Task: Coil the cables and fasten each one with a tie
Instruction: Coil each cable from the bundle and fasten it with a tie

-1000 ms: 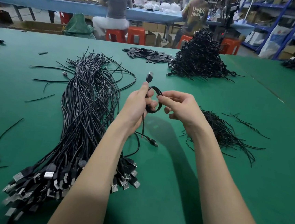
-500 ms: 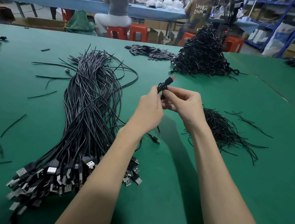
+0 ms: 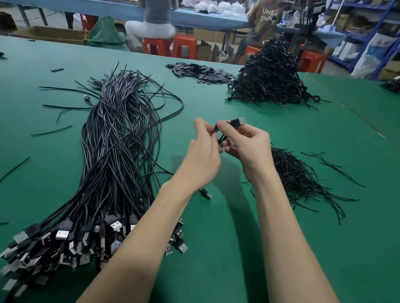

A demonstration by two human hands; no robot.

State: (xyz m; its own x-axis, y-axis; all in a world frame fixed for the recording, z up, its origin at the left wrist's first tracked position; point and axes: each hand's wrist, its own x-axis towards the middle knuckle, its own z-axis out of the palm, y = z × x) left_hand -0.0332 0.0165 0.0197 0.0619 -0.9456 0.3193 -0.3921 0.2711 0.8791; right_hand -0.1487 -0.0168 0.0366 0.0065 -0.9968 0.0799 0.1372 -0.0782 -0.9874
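Above the green surface (image 3: 208, 261), your left hand (image 3: 202, 156) and right hand (image 3: 248, 146) both have fingers curled, pinching the folded cable (image 3: 222, 135) between them, its USB plug (image 3: 238, 121) pointing far-right, ties (image 3: 298, 177) lying just right.

**Counts on the green worktop**

Two hands, left hand (image 3: 202, 155) and right hand (image 3: 248, 143), share one coiled cable (image 3: 221, 134). One long bundle of loose cables (image 3: 114, 148) lies at nine o'clock, too many to count. One tall heap of tied coils (image 3: 270, 80) at one o'clock. One pile of ties (image 3: 298, 177) at three o'clock. Three red stools (image 3: 185, 45) behind.
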